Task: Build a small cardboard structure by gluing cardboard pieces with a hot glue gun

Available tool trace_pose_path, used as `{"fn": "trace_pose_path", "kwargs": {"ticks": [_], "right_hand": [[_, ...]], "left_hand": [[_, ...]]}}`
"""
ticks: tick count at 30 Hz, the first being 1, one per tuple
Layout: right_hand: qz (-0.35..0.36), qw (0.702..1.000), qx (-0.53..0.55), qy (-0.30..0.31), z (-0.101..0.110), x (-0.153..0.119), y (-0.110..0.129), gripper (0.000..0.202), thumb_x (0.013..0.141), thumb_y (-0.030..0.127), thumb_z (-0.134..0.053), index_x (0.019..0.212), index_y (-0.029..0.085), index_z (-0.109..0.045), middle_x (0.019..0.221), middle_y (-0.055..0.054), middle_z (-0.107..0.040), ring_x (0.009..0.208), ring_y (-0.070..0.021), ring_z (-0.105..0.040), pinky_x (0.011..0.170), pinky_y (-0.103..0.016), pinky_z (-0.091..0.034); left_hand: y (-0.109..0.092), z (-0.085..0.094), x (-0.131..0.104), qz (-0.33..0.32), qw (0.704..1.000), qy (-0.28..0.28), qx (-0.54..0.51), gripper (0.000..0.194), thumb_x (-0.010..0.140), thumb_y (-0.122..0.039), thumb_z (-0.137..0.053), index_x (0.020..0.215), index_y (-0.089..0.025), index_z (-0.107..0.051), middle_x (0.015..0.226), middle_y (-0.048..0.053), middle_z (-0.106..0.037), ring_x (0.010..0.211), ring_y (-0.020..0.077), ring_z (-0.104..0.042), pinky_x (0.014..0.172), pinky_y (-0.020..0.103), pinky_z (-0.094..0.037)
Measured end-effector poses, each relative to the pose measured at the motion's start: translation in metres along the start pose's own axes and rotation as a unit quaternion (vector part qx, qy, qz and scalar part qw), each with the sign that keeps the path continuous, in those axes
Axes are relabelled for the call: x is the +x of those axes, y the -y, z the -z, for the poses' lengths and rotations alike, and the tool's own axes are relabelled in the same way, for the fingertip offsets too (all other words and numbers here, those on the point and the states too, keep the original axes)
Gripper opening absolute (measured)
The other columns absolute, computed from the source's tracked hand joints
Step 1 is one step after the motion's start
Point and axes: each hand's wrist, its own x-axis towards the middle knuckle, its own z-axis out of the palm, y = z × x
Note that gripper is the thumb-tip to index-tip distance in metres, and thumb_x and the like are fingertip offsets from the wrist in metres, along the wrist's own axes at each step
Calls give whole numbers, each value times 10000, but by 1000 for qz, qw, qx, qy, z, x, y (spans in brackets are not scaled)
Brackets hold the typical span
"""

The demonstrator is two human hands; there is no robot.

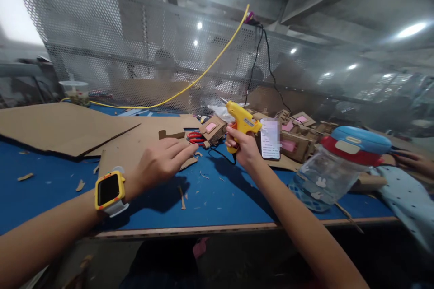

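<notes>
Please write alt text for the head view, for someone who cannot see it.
The right hand holds a yellow glue gun above a blue table; the left hand is near a red-handled tool. Cardboard, a phone and a bottle are also there.

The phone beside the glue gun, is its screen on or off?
On: the phone shows a bright display with lines of text.

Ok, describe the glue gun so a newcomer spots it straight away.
Starting from the blue table, look left of the lit phone. There the right grip holds the glue gun above the surface. Its pistol-shaped yellow body sets it apart from the red-handled tool nearby.
</notes>
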Motion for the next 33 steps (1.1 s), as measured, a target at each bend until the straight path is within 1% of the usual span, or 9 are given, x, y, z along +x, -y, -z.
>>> {"fn": "trace_pose_path", "kwargs": {"ticks": [3,6,9,11,15,19,23,29,33], "right_hand": [[-24,999,21,16,-2,-2,0,359,582,435,-792,794,246,-573,486,131,-395,400,-54,-277,442,-234,-301],[-40,998,18,34,-4,-4,-2,344,574,416,-805,756,238,-575,463,126,-409,388,-57,-296,429,-238,-281],[-60,997,-2,52,-6,-7,-6,315,573,380,-822,721,220,-595,458,110,-440,385,-61,-327,414,-240,-269],[-72,996,-14,60,-7,-8,-9,300,579,367,-825,720,211,-611,469,102,-461,391,-62,-338,411,-238,-272],[-83,994,-29,71,-6,-10,-13,288,593,364,-818,714,211,-605,484,105,-461,397,-57,-334,415,-237,-279],[-81,992,-43,83,-4,-10,-14,279,608,371,-803,724,209,-608,532,92,-496,404,-55,-352,424,-241,-291],[-82,989,-66,99,-3,-10,-15,274,619,382,-793,724,210,-607,530,82,-493,409,-66,-362,431,-251,-297],[-76,984,-113,111,1,-6,-19,223,627,363,-755,715,211,-615,539,70,-515,420,-76,-372,429,-256,-291],[-70,982,-139,106,5,-1,-22,164,617,297,-731,702,221,-614,533,67,-512,448,-91,-397,436,-253,-302]], "left_hand": [[2,-1,-1,-9,1000,25,2,278,1013,-45,-466,1216,-112,-644,1094,111,-807,970,215,-736,824,322,-583],[9,-7,8,-16,999,30,17,342,995,-124,-580,1336,-120,-601,1166,122,-789,1036,247,-700,863,350,-554],[22,-16,30,30,998,48,23,439,970,-232,-654,1397,-161,-582,1244,136,-750,1122,300,-646,904,409,-492],[32,-24,48,62,993,94,22,398,962,-281,-670,1342,-170,-628,1237,147,-742,1138,323,-613,910,434,-442],[48,-40,71,37,979,198,-4,207,919,-274,-693,1105,-185,-720,1070,107,-783,1070,325,-577,896,462,-368],[57,-52,74,32,978,204,-12,113,934,-204,-627,967,-206,-735,961,69,-791,1019,286,-561,882,439,-322],[61,-53,77,5,974,227,-23,98,921,-192,-637,917,-213,-733,893,45,-786,984,259,-571,861,414,-303],[61,-49,90,-31,959,280,-20,194,900,-115,-627,754,-201,-722,714,43,-732,846,227,-589,832,401,-329],[78,-49,93,-42,956,287,-45,310,910,-88,-592,652,-209,-715,619,4,-643,658,165,-535,806,371,-346]]}}
